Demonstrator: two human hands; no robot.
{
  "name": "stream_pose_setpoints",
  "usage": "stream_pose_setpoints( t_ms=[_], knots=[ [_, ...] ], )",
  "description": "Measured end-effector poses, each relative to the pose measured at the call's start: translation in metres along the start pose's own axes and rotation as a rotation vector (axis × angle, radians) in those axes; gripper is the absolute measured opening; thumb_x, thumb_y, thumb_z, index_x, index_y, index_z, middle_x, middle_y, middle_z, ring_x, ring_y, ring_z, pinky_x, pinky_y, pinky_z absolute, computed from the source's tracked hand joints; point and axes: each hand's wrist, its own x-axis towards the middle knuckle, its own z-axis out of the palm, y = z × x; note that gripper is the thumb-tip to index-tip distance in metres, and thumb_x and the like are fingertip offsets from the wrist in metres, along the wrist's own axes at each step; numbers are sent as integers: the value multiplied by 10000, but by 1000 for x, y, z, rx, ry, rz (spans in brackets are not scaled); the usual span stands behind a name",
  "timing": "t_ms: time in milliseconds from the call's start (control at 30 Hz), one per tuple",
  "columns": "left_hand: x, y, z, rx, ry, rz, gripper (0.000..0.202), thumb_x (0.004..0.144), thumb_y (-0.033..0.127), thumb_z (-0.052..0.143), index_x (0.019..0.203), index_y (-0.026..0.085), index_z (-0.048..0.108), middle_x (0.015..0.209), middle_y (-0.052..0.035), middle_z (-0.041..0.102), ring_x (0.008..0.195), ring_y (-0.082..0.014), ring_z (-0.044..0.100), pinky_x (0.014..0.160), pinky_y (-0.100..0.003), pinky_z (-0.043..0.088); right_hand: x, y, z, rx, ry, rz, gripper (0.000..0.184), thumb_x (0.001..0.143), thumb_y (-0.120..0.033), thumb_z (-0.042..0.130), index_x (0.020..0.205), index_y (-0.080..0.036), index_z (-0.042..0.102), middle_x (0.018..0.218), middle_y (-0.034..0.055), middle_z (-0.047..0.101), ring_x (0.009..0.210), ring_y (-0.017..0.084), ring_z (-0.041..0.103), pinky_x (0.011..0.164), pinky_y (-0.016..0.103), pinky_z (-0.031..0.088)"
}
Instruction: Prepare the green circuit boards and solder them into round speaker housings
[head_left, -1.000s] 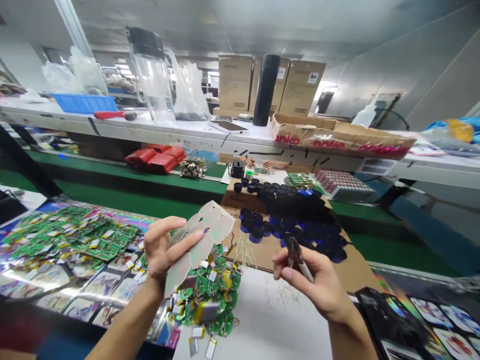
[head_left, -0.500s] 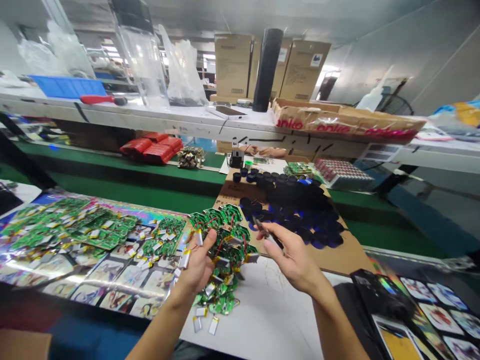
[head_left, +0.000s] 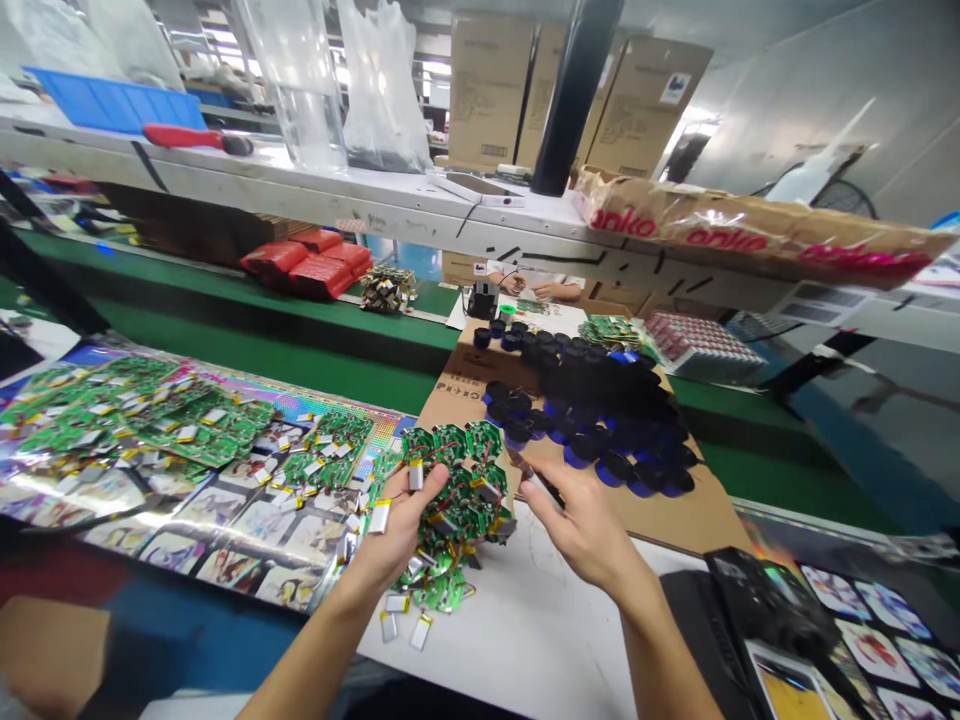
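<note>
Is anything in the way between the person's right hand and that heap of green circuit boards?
Nothing visible. The right hand, pinching a small metal tool, sits right beside the heap of wired green circuit boards, with no object between them.

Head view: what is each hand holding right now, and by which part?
The right hand pinches the small pliers by the handle, tips projecting. The left hand lies palm-up against the wired green circuit boards; whether it grips them cannot be told.
</note>
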Motion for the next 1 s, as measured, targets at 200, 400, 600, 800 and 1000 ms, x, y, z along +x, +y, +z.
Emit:
stream_pose_setpoints(
  t_ms=[200, 400, 600, 800, 1000],
  knots=[
    [-4, -5, 0, 28, -27, -41, 534, 630, 649, 939, 730, 189, 687, 725, 25, 615, 745, -156, 571, 749, -275, 479, -1, 1, 2, 94, -62, 68, 309, 1060, -417, 529, 1189, -222, 733, 1113, 89, 798, 999, 275, 734, 898, 372, 550],
    [-9, -6, -1, -63, -47, -190, 559, 566, 608, 986, 784, 176, 708, 800, -1, 699, 828, -176, 662, 812, -281, 535, -11, 15, 19, 642, -235, 181, 451, 1038, -542, 544, 780, -185, 647, 688, 11, 598, 627, 146, 546, 595, 268, 432],
    [-12, -5, 2, -158, -129, -369, 624, 572, 545, 1002, 994, 176, 727, 935, -59, 790, 903, -259, 753, 842, -365, 593, -19, 24, 36, 896, -274, 224, 459, 1007, -575, 564, 778, -182, 617, 680, 24, 597, 616, 156, 548, 578, 281, 433],
    [-2, -5, -2, -65, 12, -195, 575, 546, 579, 999, 835, 168, 719, 782, -7, 757, 824, -207, 733, 777, -283, 559, -30, 21, 26, 454, -186, 217, 366, 1026, -522, 581, 968, -187, 716, 852, 37, 671, 758, 169, 563, 697, 289, 438],
    [0, -5, -4, -90, -17, -227, 549, 613, 529, 991, 948, 167, 751, 933, -40, 808, 951, -227, 765, 867, -296, 592, -47, 26, 37, 650, -254, 296, 404, 1015, -523, 591, 838, -172, 680, 754, 22, 643, 642, 137, 537, 609, 272, 405]
  ],
)
